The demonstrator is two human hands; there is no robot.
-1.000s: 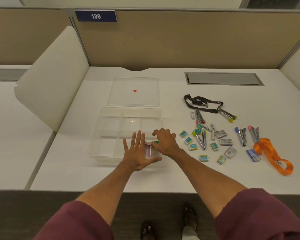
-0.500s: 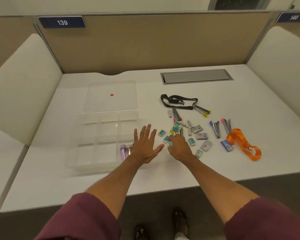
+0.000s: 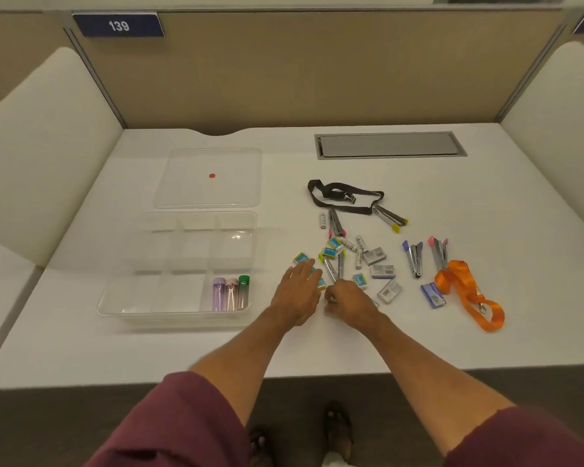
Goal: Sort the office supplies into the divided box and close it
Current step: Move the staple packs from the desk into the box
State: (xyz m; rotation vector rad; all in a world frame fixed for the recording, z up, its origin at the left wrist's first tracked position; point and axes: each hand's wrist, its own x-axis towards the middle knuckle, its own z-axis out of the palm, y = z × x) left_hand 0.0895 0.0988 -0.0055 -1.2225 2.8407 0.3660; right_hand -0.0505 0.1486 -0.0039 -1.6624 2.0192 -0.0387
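The clear divided box (image 3: 133, 272) sits at the left of the desk. Three small tubes (image 3: 230, 293), purple, pink and green, lie in its front right compartment. Its clear lid (image 3: 182, 183) with a red dot lies flat behind it. To the right, small blue-and-yellow boxes (image 3: 331, 248), grey staple boxes (image 3: 381, 271), batteries and mini staplers (image 3: 415, 257) are scattered. My left hand (image 3: 297, 291) rests with straight fingers on blue boxes at the pile's near left edge. Beside it, my right hand (image 3: 349, 303) curls its fingers on a small box that it mostly hides.
A black lanyard (image 3: 338, 193) lies behind the pile and an orange lanyard (image 3: 469, 291) at its right. A grey cable hatch (image 3: 390, 144) sits at the desk's back. Cream side panels and a tan partition enclose the desk.
Both hands left the box's front right compartment, where the tubes now lie, and moved right to the pile. The left hand now lies on blue boxes.
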